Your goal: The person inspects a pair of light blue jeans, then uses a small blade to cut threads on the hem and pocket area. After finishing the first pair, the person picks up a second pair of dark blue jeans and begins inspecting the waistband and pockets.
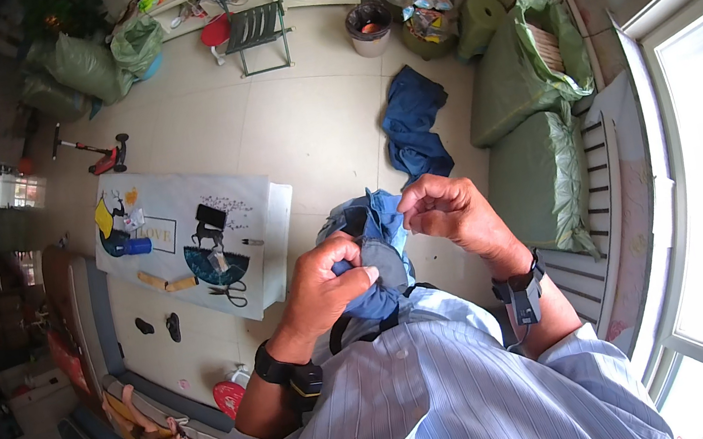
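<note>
A bundle of blue fabric [383, 214] is held up in front of my body. My left hand [326, 288] is closed on it, thumb pressing at the rim of a grey rounded piece [384, 260] that lies against the cloth. At the bundle's upper right edge, my right hand [448, 218] has thumb and forefinger pinched; what is between them, if anything, is too small to make out. Another pile of blue cloth [414, 122] lies on the floor ahead.
A low table [255, 193] on the left holds scissors [230, 294] and small items. A scooter [110, 157], folding chair [252, 24] and bin [370, 33] stand farther off. Large green sacks [525, 183] line the right wall. A person [145, 427] lies on the sofa at lower left.
</note>
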Available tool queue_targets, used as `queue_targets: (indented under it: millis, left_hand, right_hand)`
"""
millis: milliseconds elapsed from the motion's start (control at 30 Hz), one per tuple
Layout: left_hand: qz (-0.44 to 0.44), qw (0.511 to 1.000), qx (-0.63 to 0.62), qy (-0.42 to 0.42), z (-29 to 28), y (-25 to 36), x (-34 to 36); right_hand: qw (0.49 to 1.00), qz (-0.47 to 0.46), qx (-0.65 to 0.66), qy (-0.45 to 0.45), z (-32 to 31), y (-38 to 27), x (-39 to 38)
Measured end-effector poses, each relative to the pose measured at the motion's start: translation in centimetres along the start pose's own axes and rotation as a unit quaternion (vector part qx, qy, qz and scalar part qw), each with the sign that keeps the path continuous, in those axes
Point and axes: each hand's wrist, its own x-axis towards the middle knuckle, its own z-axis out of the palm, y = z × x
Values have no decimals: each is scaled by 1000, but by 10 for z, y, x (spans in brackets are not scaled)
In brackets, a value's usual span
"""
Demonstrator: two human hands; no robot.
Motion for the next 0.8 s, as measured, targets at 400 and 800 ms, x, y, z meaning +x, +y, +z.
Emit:
queue_targets:
  millis: [400,800]
  left_hand:
    - [-13,998,-66,8,-5,-6,0]
    - [3,949,-292,116,-66,17,21]
  right_hand:
    - [1000,-5,-16,-6,12,18,13]
    - [959,75,266,67,-4,40,18]
